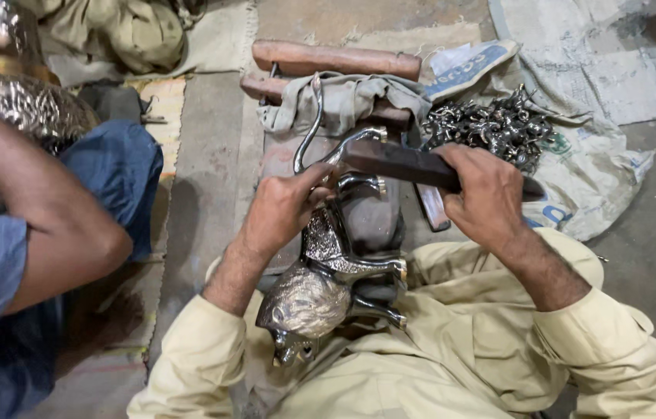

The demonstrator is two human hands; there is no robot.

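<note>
The metal horse [328, 268], likely heavy, stiff and slippery, is being gripped near its hindquarters by the closed left hand [285, 206]; a file [413, 165] is being clasped by the right hand [483, 198].

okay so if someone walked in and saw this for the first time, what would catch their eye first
Most likely the shiny silver metal animal figurine lying in the person's lap at centre. The left hand grips its rear end, and the right hand holds a dark flat bar across it. A glinting pile of small metal pieces sits on a sack at upper right, and another person's bare arm crosses the left side.
</note>
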